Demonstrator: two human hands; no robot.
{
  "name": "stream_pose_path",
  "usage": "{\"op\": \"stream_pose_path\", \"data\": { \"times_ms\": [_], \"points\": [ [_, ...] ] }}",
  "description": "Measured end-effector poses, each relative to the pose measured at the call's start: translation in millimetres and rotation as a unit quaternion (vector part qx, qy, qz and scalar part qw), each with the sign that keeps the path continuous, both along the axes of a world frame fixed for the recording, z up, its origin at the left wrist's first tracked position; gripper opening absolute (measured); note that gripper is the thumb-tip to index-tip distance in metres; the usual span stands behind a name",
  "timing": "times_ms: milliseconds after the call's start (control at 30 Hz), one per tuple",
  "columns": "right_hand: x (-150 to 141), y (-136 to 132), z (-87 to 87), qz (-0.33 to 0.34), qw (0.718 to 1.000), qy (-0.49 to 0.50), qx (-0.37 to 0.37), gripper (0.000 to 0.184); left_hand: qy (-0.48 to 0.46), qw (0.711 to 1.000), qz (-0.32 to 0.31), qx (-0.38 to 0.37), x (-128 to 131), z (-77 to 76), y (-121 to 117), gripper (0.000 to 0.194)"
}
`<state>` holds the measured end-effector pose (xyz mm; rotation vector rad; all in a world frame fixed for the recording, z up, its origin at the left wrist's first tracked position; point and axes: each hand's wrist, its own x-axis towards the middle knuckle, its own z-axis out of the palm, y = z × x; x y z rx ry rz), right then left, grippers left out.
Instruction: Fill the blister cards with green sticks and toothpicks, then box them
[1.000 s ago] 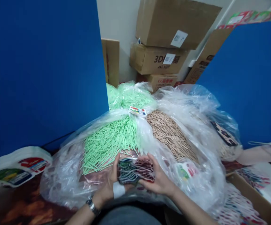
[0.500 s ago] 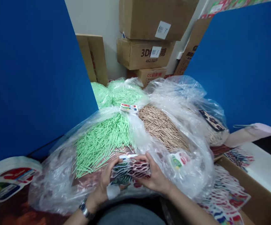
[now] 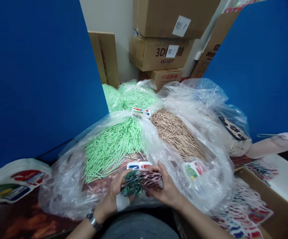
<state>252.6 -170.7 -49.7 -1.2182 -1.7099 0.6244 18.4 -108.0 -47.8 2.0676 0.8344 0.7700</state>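
Both my hands hold a small printed packet (image 3: 140,179) filled with dark green and red sticks, low in the middle of the view. My left hand (image 3: 114,196), with a wristwatch and a white bandage near the thumb, grips its left end. My right hand (image 3: 166,189) grips its right end, fingers curled over the top. Just behind the packet lies a clear plastic bag of loose green sticks (image 3: 111,146), and to its right a bag of tan sticks (image 3: 176,132).
Blue partition panels (image 3: 34,76) stand left and right. Cardboard boxes (image 3: 164,53) are stacked at the back. A pile of printed empty packets (image 3: 12,186) lies at the left; a cardboard box (image 3: 270,199) with filled packets sits at the right.
The packet has turned in my hands from lying broad and flat to a more bunched, edge-on hold; the view shifted slightly up and right.
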Motion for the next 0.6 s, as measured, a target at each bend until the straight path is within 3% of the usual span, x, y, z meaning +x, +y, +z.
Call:
{"op": "stream_pose_path", "data": {
  "times_ms": [100,267,400,500,600],
  "points": [
    [-2.0,-5.9,0.2,0.029,0.998,-0.045,0.012,0.099,0.032,0.998,-0.042,-0.018,-7.5,-5.8,-4.0,0.083],
    [3.4,-3.8,-15.9,0.058,0.993,-0.097,0.038,0.098,0.036,0.999,-0.033,-0.024,-5.6,-21.9,-6.7,0.086],
    [9.0,-0.6,13.7,0.078,0.975,-0.203,0.036,0.09,0.019,0.999,-0.03,0.003,-0.9,-24.6,-4.3,0.075],
    [8.7,3.6,45.0,0.1,0.951,-0.285,0.067,0.068,0.021,0.999,-0.037,0.002,0.4,-20.7,-3.4,0.074],
    [4.8,9.7,58.0,0.112,0.93,-0.335,0.106,0.053,0.013,0.999,-0.033,-0.007,1.3,-15.4,-3.6,0.071]
  ]
}}
